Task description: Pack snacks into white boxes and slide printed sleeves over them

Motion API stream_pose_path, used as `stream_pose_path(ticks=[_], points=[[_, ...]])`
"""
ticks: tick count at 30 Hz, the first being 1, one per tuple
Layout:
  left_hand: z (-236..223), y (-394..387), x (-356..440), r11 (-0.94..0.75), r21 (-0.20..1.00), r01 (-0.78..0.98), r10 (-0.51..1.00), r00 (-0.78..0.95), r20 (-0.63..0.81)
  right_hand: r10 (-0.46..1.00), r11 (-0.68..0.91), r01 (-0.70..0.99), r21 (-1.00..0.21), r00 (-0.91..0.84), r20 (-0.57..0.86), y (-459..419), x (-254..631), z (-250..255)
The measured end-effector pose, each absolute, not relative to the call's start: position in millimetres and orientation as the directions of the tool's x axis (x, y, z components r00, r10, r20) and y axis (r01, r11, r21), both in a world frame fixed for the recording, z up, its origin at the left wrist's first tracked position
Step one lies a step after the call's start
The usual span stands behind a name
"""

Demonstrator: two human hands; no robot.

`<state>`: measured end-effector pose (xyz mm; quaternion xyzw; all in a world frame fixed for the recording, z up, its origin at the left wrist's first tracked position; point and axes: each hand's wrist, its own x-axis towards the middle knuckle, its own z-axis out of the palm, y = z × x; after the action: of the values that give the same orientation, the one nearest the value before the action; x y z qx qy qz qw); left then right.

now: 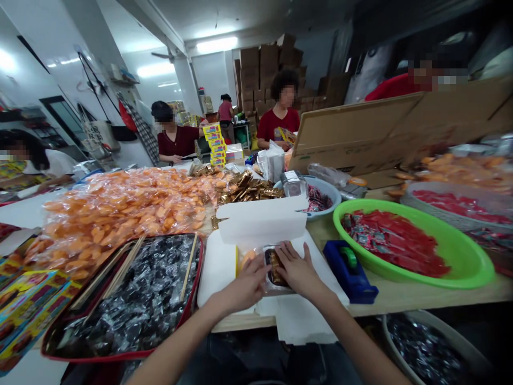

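Note:
An unfolded white cardboard box [262, 222] lies in front of me with its flaps spread. Inside it sits a small clear plastic tray holding a brown-gold wrapped packet [276, 266]. Over the tray's right side lies my right hand [300, 271], open, its fingertips on the packet and its thumb side spread. From the left my left hand [249, 280] reaches in, open, with its fingertips at the tray's left edge. Just above those fingers shows an orange piece in clear wrapping [249, 256]. Part of the tray is hidden beneath both hands.
Left is a red-rimmed tray [198, 289] of black wrapped pieces with wooden sticks; beyond it, a heap of orange packets [132, 206]. Right are a blue tape dispenser [350, 278] and a green basin [476, 267] of red packets. Co-workers sit behind a cardboard carton [352, 125].

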<state>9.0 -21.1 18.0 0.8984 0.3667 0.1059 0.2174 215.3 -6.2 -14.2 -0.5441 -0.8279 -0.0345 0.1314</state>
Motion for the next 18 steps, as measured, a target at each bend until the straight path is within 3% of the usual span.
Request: stream_pose_path(ticks=[3,5,7,9,11,12,15,18], points=[[14.5,-35.7,9.4,-0.664,0.417,0.621,0.718,0.686,0.120,0.878,0.420,0.874,-0.244,-0.325,0.351,-6.0,222.6,-17.8],[16.1,-38.4,3.5,-0.657,0.415,0.630,0.749,0.609,0.261,0.854,0.388,0.840,-0.381,-0.171,0.492,-4.1,231.8,-15.3],[21.8,-30.7,-6.4,-0.575,0.467,0.672,0.808,0.376,0.454,0.793,0.327,0.788,-0.522,0.072,0.605,2.2,243.6,-7.4],[30.0,-12.0,-17.2,-0.432,0.611,0.664,0.819,0.005,0.574,0.750,0.267,0.723,-0.637,0.259,0.608,14.3,256.0,3.9],[38.1,12.7,-24.9,-0.325,0.779,0.536,0.797,-0.288,0.530,0.784,0.221,0.687,-0.692,0.296,0.545,30.2,266.5,15.1],[41.4,24.7,-26.9,-0.297,0.843,0.448,0.807,-0.354,0.472,0.824,0.203,0.691,-0.694,0.263,0.503,38.0,270.5,19.8],[45.2,48.0,-25.8,-0.251,0.944,0.215,0.897,-0.315,0.311,0.914,0.153,0.756,-0.637,0.136,0.382,53.1,276.3,28.8],[39.5,44.9,-18.1,-0.227,0.973,0.046,0.949,-0.215,0.232,0.929,0.145,0.801,-0.581,0.093,0.359,51.6,273.1,31.6]])
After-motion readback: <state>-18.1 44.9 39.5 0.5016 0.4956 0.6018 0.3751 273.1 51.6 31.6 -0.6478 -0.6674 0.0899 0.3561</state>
